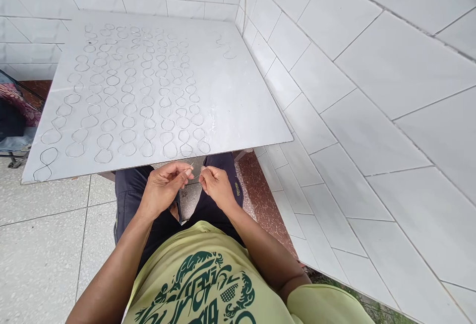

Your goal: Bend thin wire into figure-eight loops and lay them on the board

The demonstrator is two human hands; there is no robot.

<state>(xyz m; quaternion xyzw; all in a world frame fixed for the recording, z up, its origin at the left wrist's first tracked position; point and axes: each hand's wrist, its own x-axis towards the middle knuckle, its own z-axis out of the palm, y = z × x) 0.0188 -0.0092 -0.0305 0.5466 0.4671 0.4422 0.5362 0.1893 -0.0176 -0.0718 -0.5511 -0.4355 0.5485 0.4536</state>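
A thin piece of wire (pixel 192 162) is held between my hands, just off the near edge of the white board (pixel 241 110) and above my lap. My left hand (pixel 167 183) pinches it between thumb and fingertips. Close beside it, my right hand (pixel 216 185) is also closed in a pinch on the wire, its fingertips partly hidden. The wire's full shape is too fine to make out. On the board lie many wire figure-eights (pixel 128 143) in rows, the nearest ones just beyond my fingers.
A few loose curved wires (pixel 225 47) lie at the board's far right. White tiled walls (pixel 334 91) rise behind and to the right. Patterned fabric (pixel 22 100) hangs at the left over the speckled floor (pixel 44 239). A thin cable (pixel 244 1) runs down the corner.
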